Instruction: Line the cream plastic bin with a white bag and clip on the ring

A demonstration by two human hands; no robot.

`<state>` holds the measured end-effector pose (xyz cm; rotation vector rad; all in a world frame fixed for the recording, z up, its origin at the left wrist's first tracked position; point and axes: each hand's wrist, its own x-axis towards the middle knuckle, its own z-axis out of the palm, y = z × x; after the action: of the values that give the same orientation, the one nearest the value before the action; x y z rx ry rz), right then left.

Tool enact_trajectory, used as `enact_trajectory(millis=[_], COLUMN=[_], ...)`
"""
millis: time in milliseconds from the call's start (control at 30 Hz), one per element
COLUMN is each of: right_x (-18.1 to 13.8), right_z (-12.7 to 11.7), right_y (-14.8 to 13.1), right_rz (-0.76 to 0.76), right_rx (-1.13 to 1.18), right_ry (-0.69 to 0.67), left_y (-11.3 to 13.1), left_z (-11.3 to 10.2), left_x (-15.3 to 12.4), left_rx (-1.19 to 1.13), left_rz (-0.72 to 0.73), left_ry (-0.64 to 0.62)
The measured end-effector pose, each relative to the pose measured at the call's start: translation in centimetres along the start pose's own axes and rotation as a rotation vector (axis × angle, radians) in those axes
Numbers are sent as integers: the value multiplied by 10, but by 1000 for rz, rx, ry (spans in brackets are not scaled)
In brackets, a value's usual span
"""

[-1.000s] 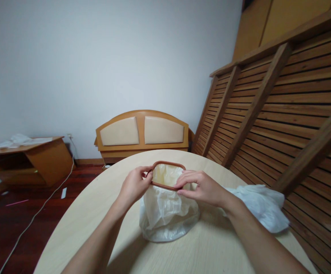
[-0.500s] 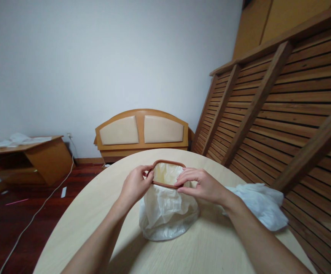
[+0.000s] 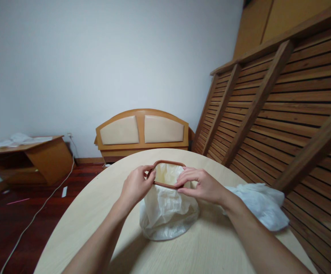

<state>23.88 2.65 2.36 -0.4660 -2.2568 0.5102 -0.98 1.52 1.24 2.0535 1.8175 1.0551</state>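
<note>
- Two hands on one small bin, mid-table: left hand pinches its brown rim, right hand closed on the rim's near edge
- Bin holds only a white bag, draped down its sides
- Second, crumpled bag lies to the right, apart
- Pale round table; headboard against white wall, slats at right

Bare table left of the lined bin; crumpled bag close on its right.

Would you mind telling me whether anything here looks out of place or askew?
The white liner bag sags in bunches below the brown rim ring; a second crumpled bag lies loose on the table.
</note>
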Motion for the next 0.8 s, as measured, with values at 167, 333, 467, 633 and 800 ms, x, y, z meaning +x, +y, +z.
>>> enact_trajectory(millis=[167,333,467,633,800], right_x=[1,3,4,5,4], right_z=[2,3,3,2,-1], right_y=[0,-1,-2,-3,-3], right_rz=[-5,-26,-38,-99,-123], right_rx=[-8,-7,-16,-54,-208], right_ry=[-9,-19,-15,17,79], left_y=[1,1,2,4,9], left_z=[-3,-5,-6,-7,-8], left_x=[-1,-1,-2,-2,-7], left_rx=[9,4,1,-20,-25], left_rz=[-3,0,3,20,184], left_ry=[-14,-20,-15,47,219])
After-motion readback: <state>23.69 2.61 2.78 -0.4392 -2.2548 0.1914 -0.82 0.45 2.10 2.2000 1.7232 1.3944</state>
